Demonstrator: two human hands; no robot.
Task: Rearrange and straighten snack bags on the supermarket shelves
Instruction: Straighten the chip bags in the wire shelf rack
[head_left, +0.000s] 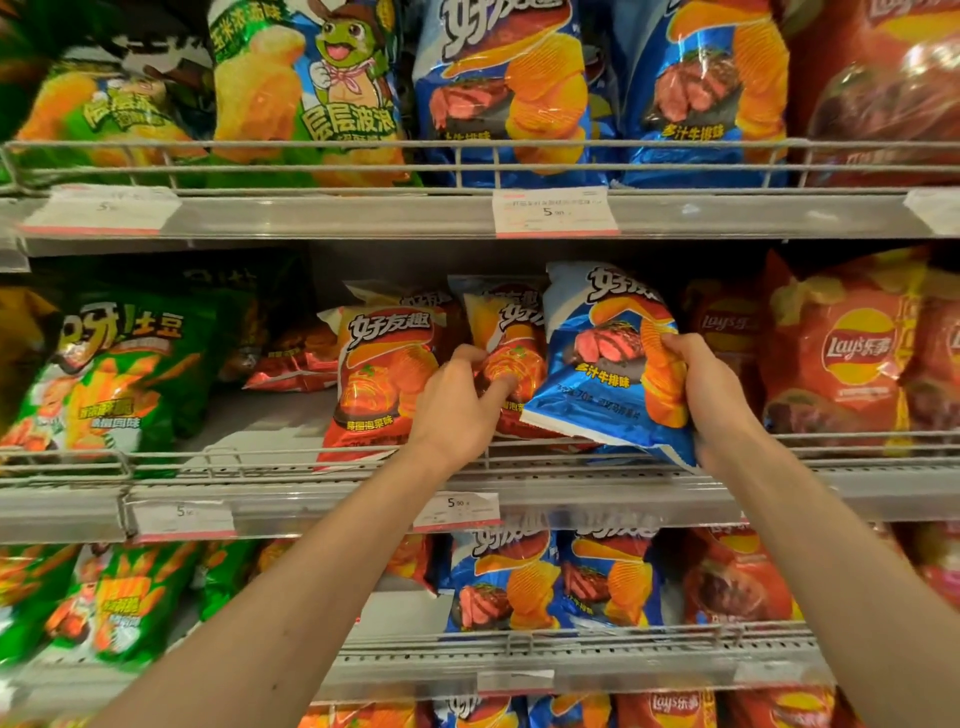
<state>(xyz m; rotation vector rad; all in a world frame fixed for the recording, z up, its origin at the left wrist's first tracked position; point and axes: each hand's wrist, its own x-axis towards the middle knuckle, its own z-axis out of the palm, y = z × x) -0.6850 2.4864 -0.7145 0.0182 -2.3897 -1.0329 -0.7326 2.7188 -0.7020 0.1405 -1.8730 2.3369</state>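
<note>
Right hand (714, 400) grips the blue chip bag (608, 358) by its right edge, fingers curled around it, bag tilted over the middle shelf rail (260, 460). Left hand (457, 400) pinches the red bag (511, 358) just left of it, so the blue bag's slot likely lies rightward.

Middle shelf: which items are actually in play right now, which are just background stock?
In play:
- blue steak-flavour bag, tilted, gripped by the right hand
- orange-red bag behind it, touched by the left hand
- red kimchi-flavour bag, beside the left hand

Background:
- Lay's bags, far right
- green potato-stick bag, far left
- price tag
</note>
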